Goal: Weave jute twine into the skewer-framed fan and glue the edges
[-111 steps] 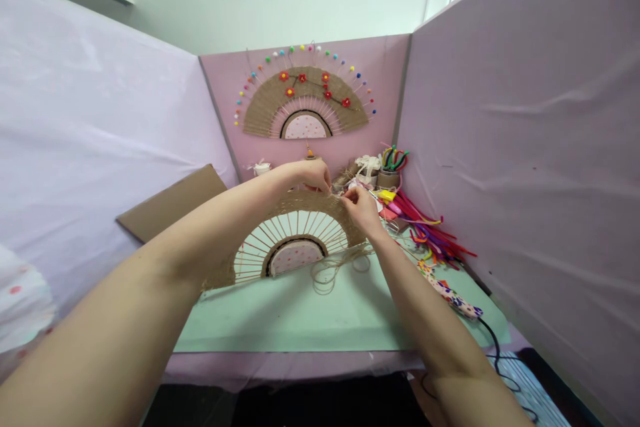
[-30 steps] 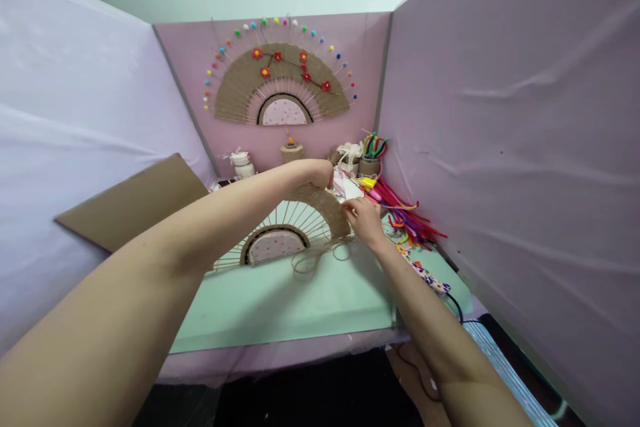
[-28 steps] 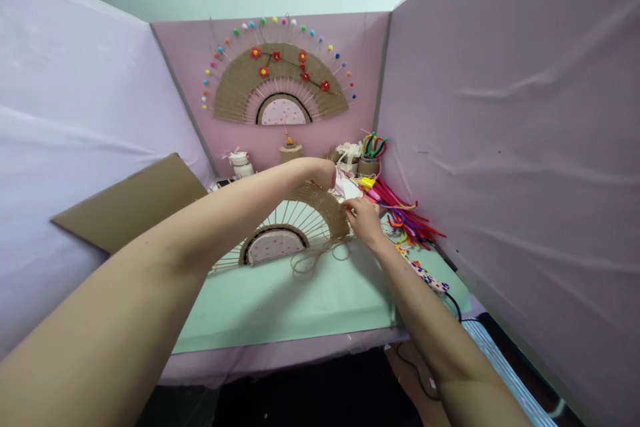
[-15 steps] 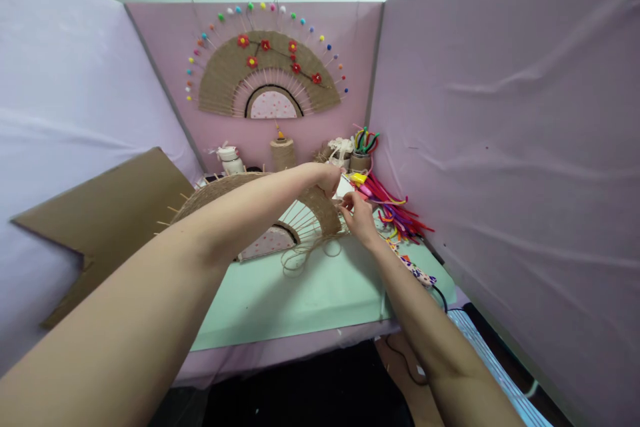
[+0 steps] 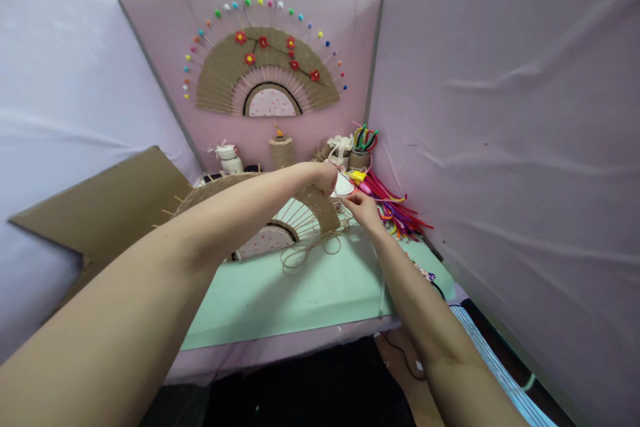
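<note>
A half-round fan (image 5: 324,208) of thin sticks woven with brown twine stands tilted on the table. Its inner half-circle is pale with pink dots. My left hand (image 5: 326,177) reaches across the fan and is closed on its far right edge; the fingertips are largely hidden. Close by on the right, my right hand (image 5: 364,209) pinches a thin strand beside the fan's right end, apparently twine. Loose loops of twine (image 5: 299,257) hang from that end onto the light green table cover (image 5: 280,303).
A finished fan (image 5: 225,70) with red flowers hangs on the back panel. Behind the work stand a white bottle (image 5: 230,160), a twine spool (image 5: 281,152) and a pot of scissors (image 5: 360,157). Coloured pipe cleaners (image 5: 397,210) lie right; cardboard (image 5: 115,207) leans left.
My right hand has turned slightly and moved a little right, its fingers still pinched. My left hand stays at the fan's edge. The view has shifted slightly.
</note>
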`<state>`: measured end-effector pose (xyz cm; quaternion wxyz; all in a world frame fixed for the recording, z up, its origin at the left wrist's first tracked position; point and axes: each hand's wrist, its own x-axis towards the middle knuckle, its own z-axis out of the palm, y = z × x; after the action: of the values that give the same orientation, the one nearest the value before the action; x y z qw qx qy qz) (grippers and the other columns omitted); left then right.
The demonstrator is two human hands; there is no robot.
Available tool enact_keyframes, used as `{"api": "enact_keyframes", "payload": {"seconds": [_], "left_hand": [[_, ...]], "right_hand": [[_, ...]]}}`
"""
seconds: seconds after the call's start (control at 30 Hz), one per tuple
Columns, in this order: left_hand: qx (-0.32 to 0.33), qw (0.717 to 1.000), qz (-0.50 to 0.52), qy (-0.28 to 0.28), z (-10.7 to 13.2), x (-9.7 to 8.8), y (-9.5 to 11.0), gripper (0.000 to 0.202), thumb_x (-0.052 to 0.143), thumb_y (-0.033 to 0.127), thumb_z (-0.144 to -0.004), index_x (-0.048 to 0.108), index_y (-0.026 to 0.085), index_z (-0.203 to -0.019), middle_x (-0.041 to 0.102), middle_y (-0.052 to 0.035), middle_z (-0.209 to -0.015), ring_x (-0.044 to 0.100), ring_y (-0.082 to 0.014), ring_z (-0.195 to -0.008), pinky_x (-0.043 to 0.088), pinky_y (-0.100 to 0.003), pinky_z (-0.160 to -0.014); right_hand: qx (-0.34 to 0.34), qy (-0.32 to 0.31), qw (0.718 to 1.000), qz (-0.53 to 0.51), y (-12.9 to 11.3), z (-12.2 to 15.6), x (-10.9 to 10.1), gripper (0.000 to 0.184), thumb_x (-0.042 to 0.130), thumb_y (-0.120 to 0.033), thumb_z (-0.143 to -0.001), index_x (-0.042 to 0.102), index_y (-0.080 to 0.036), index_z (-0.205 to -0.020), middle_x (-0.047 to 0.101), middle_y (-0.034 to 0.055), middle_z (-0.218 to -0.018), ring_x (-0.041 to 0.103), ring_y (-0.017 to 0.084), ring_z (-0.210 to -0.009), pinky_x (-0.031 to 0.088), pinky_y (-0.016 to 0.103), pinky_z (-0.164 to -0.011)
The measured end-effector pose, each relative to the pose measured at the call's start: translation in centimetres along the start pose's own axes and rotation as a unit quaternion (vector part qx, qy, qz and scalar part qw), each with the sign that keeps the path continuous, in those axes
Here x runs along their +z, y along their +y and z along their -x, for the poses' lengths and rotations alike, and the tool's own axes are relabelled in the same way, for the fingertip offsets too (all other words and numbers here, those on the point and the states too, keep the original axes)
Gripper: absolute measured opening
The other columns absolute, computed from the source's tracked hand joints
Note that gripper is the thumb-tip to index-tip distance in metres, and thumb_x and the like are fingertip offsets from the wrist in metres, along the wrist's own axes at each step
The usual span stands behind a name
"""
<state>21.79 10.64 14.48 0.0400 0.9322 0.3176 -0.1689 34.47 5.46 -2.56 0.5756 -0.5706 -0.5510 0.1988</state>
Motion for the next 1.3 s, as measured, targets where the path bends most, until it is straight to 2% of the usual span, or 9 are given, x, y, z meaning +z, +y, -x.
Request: {"api": "enact_keyframes", "payload": {"seconds": [0.13,0.27,0.53,0.67,0.83,0.97,1.1,1.3], "left_hand": [[-0.038,0.999,-0.039,-0.006,0.5,-0.2,0.7,0.036,0.068,0.017,-0.057,0.080,0.015,-0.091,0.075,-0.0077,-0.087,0.062,-0.0241,-0.087,0.045,-0.028,-0.081],[-0.053,0.997,-0.053,-0.007,1.0,-0.3,1.1,0.039,0.067,0.016,-0.058,0.080,0.018,-0.094,0.075,-0.0058,-0.089,0.062,-0.0234,-0.088,0.045,-0.027,-0.083],[-0.061,0.996,-0.058,-0.002,1.5,-0.4,1.2,0.040,0.065,0.016,-0.059,0.079,0.015,-0.097,0.075,-0.0069,-0.091,0.061,-0.0228,-0.086,0.046,-0.027,-0.081],[-0.057,0.997,-0.050,-0.001,1.5,-0.5,1.3,0.040,0.067,0.015,-0.057,0.079,0.016,-0.095,0.075,-0.0073,-0.087,0.061,-0.0244,-0.089,0.045,-0.027,-0.084],[-0.057,0.998,-0.038,0.014,2.4,-1.3,0.3,0.036,0.069,0.019,-0.059,0.080,0.017,-0.094,0.075,-0.0059,-0.086,0.059,-0.0233,-0.090,0.043,-0.027,-0.083],[-0.059,0.997,-0.028,0.044,3.7,-2.3,-0.9,0.034,0.068,0.026,-0.065,0.079,0.019,-0.096,0.075,-0.0047,-0.090,0.059,-0.0205,-0.086,0.041,-0.026,-0.078],[-0.061,0.996,-0.017,0.070,5.4,-3.2,-1.8,0.031,0.068,0.028,-0.068,0.077,0.019,-0.096,0.074,-0.0030,-0.091,0.058,-0.0166,-0.081,0.039,-0.023,-0.072],[-0.025,0.993,0.005,0.112,8.9,-4.1,-1.8,0.024,0.067,0.030,-0.072,0.076,0.019,-0.091,0.074,-0.0029,-0.086,0.056,-0.0157,-0.077,0.039,-0.024,-0.071]], "right_hand": [[0.015,-0.003,1.000,0.009,-0.2,-0.6,0.3,0.029,0.063,-0.045,-0.072,0.068,-0.016,-0.074,0.071,0.0052,-0.072,0.060,0.017,-0.065,0.045,0.028,-0.063],[0.021,-0.020,0.999,0.044,-0.4,-0.6,0.2,0.025,0.064,-0.042,-0.070,0.069,-0.017,-0.069,0.070,0.0037,-0.068,0.060,0.017,-0.063,0.044,0.028,-0.062],[-0.019,-0.018,0.990,0.137,-1.5,2.6,0.3,0.007,0.064,-0.025,-0.073,0.070,-0.023,-0.071,0.073,0.0022,-0.076,0.061,0.021,-0.077,0.041,0.033,-0.077],[-0.045,-0.029,0.988,0.147,-2.0,3.2,0.3,0.008,0.065,-0.019,-0.072,0.070,-0.023,-0.067,0.073,0.0024,-0.075,0.062,0.023,-0.081,0.039,0.038,-0.082],[-0.063,-0.009,0.992,0.112,-2.0,3.0,0.0,0.009,0.062,-0.024,-0.078,0.072,-0.023,-0.077,0.074,0.0038,-0.082,0.063,0.022,-0.080,0.042,0.036,-0.081],[-0.063,0.036,0.996,0.058,-2.6,3.1,0.0,0.016,0.058,-0.032,-0.082,0.068,-0.020,-0.085,0.073,0.0059,-0.085,0.063,0.020,-0.076,0.046,0.031,-0.075],[-0.063,0.064,0.996,0.018,-3.9,3.5,0.0,0.019,0.058,-0.037,-0.082,0.064,-0.019,-0.081,0.071,0.0052,-0.080,0.060,0.018,-0.073,0.046,0.030,-0.074],[-0.068,0.060,0.996,0.007,-6.3,4.2,-1.0,0.019,0.060,-0.037,-0.079,0.067,-0.019,-0.079,0.070,0.0041,-0.078,0.057,0.018,-0.070,0.045,0.031,-0.072]]}}
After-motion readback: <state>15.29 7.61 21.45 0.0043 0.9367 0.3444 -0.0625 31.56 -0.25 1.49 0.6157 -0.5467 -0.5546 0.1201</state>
